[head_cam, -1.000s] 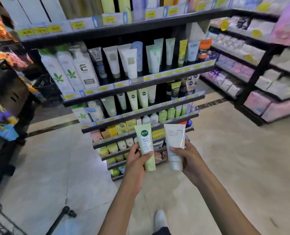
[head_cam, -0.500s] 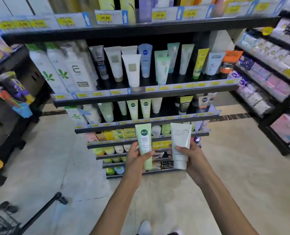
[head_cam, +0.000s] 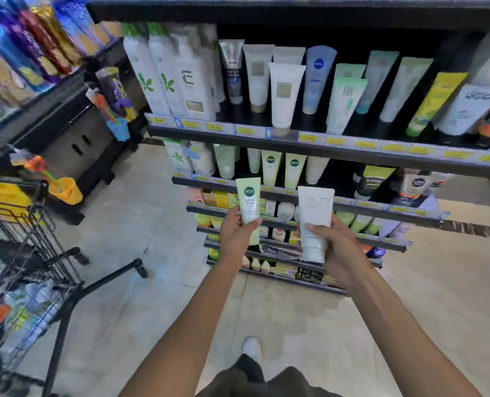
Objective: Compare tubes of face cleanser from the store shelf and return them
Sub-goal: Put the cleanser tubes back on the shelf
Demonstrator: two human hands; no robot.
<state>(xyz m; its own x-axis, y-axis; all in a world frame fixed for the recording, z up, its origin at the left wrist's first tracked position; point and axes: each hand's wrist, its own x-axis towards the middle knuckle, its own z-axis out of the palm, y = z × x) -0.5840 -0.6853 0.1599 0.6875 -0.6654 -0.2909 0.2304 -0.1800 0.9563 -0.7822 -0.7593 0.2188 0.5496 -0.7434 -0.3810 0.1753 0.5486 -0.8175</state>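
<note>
Tubes upright, one in each of your hands

Your left hand (head_cam: pixel 236 234) grips a pale green tube (head_cam: pixel 248 208), flat and smooth, with a round dark green badge near its crimped top edge and printed text below. Your thumb lies across its front and the fingers wrap behind its lower half. Your right hand (head_cam: pixel 334 245) grips a white tube (head_cam: pixel 314 219), wider and matte, tapering to a round cap that points down. Your fingers curl over its lower front; the crimped end rises above them. Both tubes stand side by side, apart, in front of the black store shelf (head_cam: pixel 324 143) with its strip of yellow price labels. More soft plastic tubes stand cap-down on the shelf boards. A black wire shopping cart (head_cam: pixel 28 239) stands to your left on the glossy tiled floor (head_cam: pixel 140 196).
</note>
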